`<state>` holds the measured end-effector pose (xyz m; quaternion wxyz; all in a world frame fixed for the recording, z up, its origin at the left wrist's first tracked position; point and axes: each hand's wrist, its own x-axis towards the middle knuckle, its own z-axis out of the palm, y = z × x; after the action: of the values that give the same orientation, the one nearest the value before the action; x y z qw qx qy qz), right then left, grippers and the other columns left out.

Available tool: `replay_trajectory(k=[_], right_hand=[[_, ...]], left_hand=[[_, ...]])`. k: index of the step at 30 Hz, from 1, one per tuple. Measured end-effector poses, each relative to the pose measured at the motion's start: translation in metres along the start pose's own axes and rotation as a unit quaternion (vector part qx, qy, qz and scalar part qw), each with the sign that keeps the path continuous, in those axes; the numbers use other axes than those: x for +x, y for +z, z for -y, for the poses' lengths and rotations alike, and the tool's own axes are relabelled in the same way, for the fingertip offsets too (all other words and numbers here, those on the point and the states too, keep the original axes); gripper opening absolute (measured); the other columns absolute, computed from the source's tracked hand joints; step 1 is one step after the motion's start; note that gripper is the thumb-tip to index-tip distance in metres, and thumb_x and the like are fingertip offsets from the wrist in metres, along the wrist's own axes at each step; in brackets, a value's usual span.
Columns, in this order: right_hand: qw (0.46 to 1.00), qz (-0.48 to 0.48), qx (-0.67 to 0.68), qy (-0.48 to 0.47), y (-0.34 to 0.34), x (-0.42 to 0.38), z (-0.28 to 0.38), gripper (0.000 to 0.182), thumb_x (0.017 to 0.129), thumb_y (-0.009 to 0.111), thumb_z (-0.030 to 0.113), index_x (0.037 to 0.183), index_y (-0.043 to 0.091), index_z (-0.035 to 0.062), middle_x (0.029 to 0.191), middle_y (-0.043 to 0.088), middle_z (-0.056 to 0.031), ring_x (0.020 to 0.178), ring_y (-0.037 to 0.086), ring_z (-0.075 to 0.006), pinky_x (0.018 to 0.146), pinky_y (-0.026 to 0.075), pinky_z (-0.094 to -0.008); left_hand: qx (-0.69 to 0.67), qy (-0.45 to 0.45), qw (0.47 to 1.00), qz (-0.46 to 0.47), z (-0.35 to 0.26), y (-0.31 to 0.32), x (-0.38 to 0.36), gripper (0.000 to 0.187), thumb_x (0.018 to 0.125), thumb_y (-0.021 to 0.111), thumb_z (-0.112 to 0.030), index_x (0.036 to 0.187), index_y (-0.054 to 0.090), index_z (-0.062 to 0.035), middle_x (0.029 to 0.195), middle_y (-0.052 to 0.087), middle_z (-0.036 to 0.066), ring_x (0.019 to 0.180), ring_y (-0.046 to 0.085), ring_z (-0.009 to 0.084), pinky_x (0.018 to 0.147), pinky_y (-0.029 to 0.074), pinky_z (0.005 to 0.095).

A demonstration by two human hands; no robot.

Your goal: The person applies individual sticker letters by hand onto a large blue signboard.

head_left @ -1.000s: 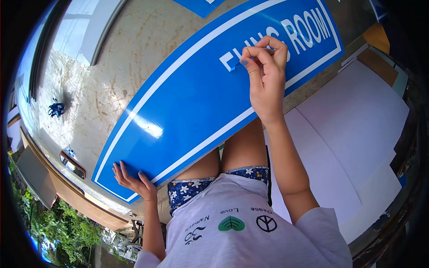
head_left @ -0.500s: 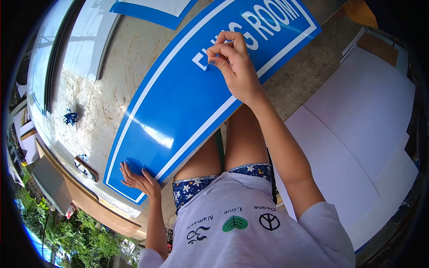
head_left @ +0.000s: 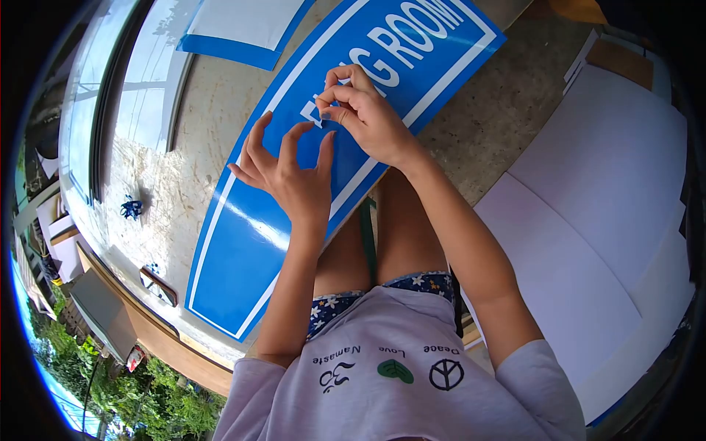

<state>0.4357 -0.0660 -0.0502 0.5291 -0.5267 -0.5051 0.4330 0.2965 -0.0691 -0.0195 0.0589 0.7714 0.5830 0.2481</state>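
A long blue sign with a white border line and white letters, "ROOM" readable, lies on the worktable. Over its middle, my right hand is pinched at the letter nearest the lettering's left end, partly covering the word. What sits between its fingertips is too small to make out. Just left of it, my left hand hovers above the blue surface, fingers spread and curved, holding nothing.
Another blue-edged white panel lies at the top. Crumpled blue scraps and a dark-edged phone-like object rest on the worktable at left. Large white sheets fill the right side.
My left hand has lifted from the sign's lower left end and moved up beside my right hand. My right hand stays pinched at the lettering. The view has shifted slightly.
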Motion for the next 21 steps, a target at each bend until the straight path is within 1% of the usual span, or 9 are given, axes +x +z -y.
replay_trajectory(k=[3, 7, 9, 10, 12, 13, 15, 17, 21], right_hand=[[1.000, -0.007, -0.012, -0.005, 0.000, 0.002, 0.001, 0.007, 0.092, 0.058, 0.004, 0.094, 0.062, -0.0020, 0.114, 0.046, -0.0072, 0.094, 0.058, -0.0157, 0.082, 0.053, -0.0283], [1.000, -0.005, -0.018, 0.009, 0.001, 0.001, 0.001, 0.009, 0.093, 0.058, 0.006, 0.096, 0.064, 0.0001, 0.114, 0.046, -0.0081, 0.094, 0.059, -0.0157, 0.081, 0.052, -0.0278], [1.000, -0.007, -0.025, 0.014, 0.003, 0.000, -0.001, 0.009, 0.094, 0.058, 0.007, 0.096, 0.064, 0.0010, 0.115, 0.046, -0.0082, 0.094, 0.059, -0.0156, 0.081, 0.052, -0.0276], [0.999, -0.022, -0.025, -0.004, 0.004, 0.001, -0.003, 0.010, 0.094, 0.058, 0.008, 0.096, 0.065, 0.0020, 0.113, 0.045, -0.0089, 0.092, 0.058, -0.0157, 0.079, 0.051, -0.0281], [0.999, -0.037, -0.024, -0.023, 0.004, 0.002, -0.003, 0.010, 0.094, 0.059, 0.010, 0.096, 0.066, 0.0031, 0.112, 0.045, -0.0096, 0.090, 0.057, -0.0158, 0.077, 0.051, -0.0286], [0.999, -0.049, -0.013, -0.018, 0.002, 0.002, -0.002, 0.011, 0.094, 0.057, 0.009, 0.099, 0.066, 0.0045, 0.112, 0.045, -0.0094, 0.088, 0.055, -0.0145, 0.078, 0.050, -0.0278], [0.998, -0.060, 0.000, -0.014, -0.002, 0.003, -0.002, 0.012, 0.095, 0.055, 0.008, 0.102, 0.065, 0.0059, 0.112, 0.046, -0.0092, 0.087, 0.053, -0.0131, 0.078, 0.049, -0.0269], [0.997, -0.054, 0.045, 0.006, -0.003, 0.003, -0.004, 0.017, 0.096, 0.052, 0.006, 0.106, 0.065, 0.0083, 0.113, 0.045, -0.0074, 0.085, 0.050, -0.0111, 0.078, 0.047, -0.0249], [0.996, -0.066, 0.056, 0.013, -0.006, 0.002, -0.005, 0.017, 0.095, 0.051, 0.007, 0.106, 0.065, 0.0084, 0.111, 0.047, -0.0046, 0.085, 0.049, -0.0092, 0.076, 0.046, -0.0236]], left_hand=[[-0.009, -0.019, 1.000, -0.006, -0.001, 0.012, 0.003, 0.022, 0.068, 0.083, -0.024, 0.085, 0.071, -0.0201, 0.127, 0.051, 0.004, 0.125, 0.043, 0.0287, 0.108, 0.011, 0.0652], [0.007, 0.003, 1.000, -0.011, 0.004, 0.020, 0.003, 0.020, 0.068, 0.082, -0.022, 0.084, 0.071, -0.0195, 0.125, 0.053, 0.004, 0.124, 0.044, 0.0285, 0.109, 0.011, 0.0651], [-0.001, 0.006, 1.000, -0.010, 0.008, 0.020, 0.002, 0.013, 0.073, 0.078, -0.017, 0.083, 0.070, -0.0171, 0.122, 0.054, 0.004, 0.123, 0.044, 0.0282, 0.109, 0.011, 0.0635], [0.000, 0.007, 1.000, -0.011, 0.011, 0.022, 0.001, 0.013, 0.073, 0.078, -0.017, 0.083, 0.070, -0.0171, 0.122, 0.054, 0.004, 0.123, 0.044, 0.0282, 0.109, 0.011, 0.0635], [-0.072, -0.017, 0.997, 0.004, 0.014, 0.024, 0.001, 0.008, 0.077, 0.073, -0.011, 0.084, 0.070, -0.0137, 0.122, 0.053, 0.007, 0.121, 0.045, 0.0282, 0.111, 0.012, 0.0606], [-0.071, -0.016, 0.997, 0.004, 0.015, 0.024, 0.000, 0.008, 0.077, 0.073, -0.011, 0.084, 0.070, -0.0137, 0.122, 0.053, 0.007, 0.121, 0.045, 0.0282, 0.111, 0.012, 0.0606], [-0.091, -0.024, 0.995, 0.024, 0.014, 0.022, 0.002, 0.009, 0.080, 0.072, -0.009, 0.088, 0.069, -0.0082, 0.123, 0.053, 0.009, 0.118, 0.044, 0.0308, 0.101, 0.032, 0.0454], [-0.094, -0.015, 0.995, 0.026, 0.015, 0.021, 0.003, 0.009, 0.080, 0.072, -0.008, 0.089, 0.069, -0.0078, 0.124, 0.052, 0.011, 0.118, 0.044, 0.0311, 0.101, 0.032, 0.0447], [-0.099, -0.005, 0.994, 0.039, 0.014, 0.018, 0.004, 0.009, 0.081, 0.071, -0.007, 0.089, 0.068, -0.0069, 0.125, 0.050, 0.013, 0.120, 0.043, 0.0318, 0.102, 0.032, 0.0439]])
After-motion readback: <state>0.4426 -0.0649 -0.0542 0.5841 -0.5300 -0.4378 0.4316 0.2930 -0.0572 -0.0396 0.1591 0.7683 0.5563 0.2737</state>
